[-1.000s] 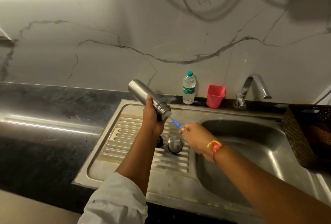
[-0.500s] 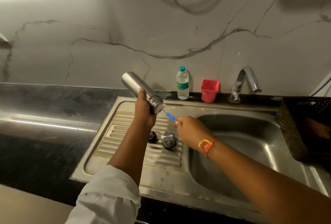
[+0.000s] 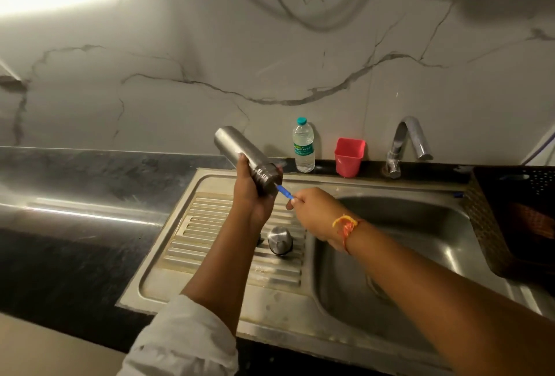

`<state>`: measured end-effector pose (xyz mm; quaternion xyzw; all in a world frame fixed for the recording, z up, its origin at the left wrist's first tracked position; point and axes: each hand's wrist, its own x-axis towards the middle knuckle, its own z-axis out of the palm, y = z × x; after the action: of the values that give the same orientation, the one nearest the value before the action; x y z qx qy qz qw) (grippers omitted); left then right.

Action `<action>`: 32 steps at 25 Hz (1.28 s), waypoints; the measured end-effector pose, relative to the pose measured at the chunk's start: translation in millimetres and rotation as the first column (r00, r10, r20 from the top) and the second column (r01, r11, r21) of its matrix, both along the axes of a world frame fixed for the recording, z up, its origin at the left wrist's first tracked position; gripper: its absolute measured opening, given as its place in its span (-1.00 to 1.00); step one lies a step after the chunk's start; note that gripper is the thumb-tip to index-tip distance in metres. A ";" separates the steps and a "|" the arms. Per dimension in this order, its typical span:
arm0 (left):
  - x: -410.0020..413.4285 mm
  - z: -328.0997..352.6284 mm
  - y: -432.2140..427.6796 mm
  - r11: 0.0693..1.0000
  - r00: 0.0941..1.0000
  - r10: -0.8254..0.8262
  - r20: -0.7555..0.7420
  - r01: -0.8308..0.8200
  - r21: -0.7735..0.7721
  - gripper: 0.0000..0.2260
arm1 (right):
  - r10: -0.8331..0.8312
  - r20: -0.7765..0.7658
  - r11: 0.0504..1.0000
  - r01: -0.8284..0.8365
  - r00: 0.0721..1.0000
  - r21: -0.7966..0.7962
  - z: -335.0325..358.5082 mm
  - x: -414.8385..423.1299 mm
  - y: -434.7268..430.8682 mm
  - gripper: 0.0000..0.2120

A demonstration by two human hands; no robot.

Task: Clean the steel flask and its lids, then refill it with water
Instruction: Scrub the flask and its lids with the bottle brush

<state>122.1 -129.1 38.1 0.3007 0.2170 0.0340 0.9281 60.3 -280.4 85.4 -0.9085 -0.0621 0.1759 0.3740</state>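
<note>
Tilting mouth-down above the sink's draining board [image 3: 216,225], the steel flask [image 3: 234,143] is gripped near its neck by the left hand [image 3: 252,198]. The right hand [image 3: 315,213] pinches a thin blue handle [image 3: 283,191] whose far end meets the flask's mouth. A steel lid [image 3: 280,240] lies on the ridges below. Behind, on the dark desk [image 3: 75,195], stand a water bottle [image 3: 303,146] and a pink cup [image 3: 349,157] beside the tap [image 3: 399,141].

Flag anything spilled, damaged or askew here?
Nothing stands out. The steel flask is tilted mouth-down, but the left hand grips it while the right hand holds a blue-handled tool at its mouth. The steel lid lies on the drainboard, whose edges show brownish staining. No spill visible.
</note>
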 end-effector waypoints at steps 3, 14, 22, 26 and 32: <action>-3.5 -16.8 -3.8 0.992 1.000 -0.024 -0.012 0.023 -0.125 -0.40 | -0.018 -0.017 0.998 0.019 1.000 0.067 -5.1 -5.5 4.2 -0.72; -16.4 -32.6 -9.8 0.955 0.984 0.036 -0.175 -0.086 -0.285 -0.39 | 0.113 0.351 0.940 0.015 0.930 -0.342 -14.5 -33.9 2.1 -0.78; -14.8 -16.4 0.5 0.929 0.991 0.132 -0.037 -0.137 -0.345 -0.46 | -0.030 -0.057 0.996 0.035 0.998 0.076 -4.9 -24.0 17.6 -0.68; 3.1 -1.5 24.9 0.917 0.979 0.205 0.004 -0.191 -0.350 -0.55 | -0.058 -0.107 0.983 0.075 0.993 0.169 10.7 -32.0 8.1 -0.71; -10.5 -7.9 8.6 0.979 0.997 0.024 0.067 -0.010 -0.205 -0.43 | -0.051 -0.087 0.994 0.059 0.995 0.089 8.2 -27.5 12.4 -0.71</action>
<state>111.6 -120.5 30.2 0.2005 0.1895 0.0298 0.9607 32.8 -268.0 93.5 -0.8835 -0.0293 0.2007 0.4223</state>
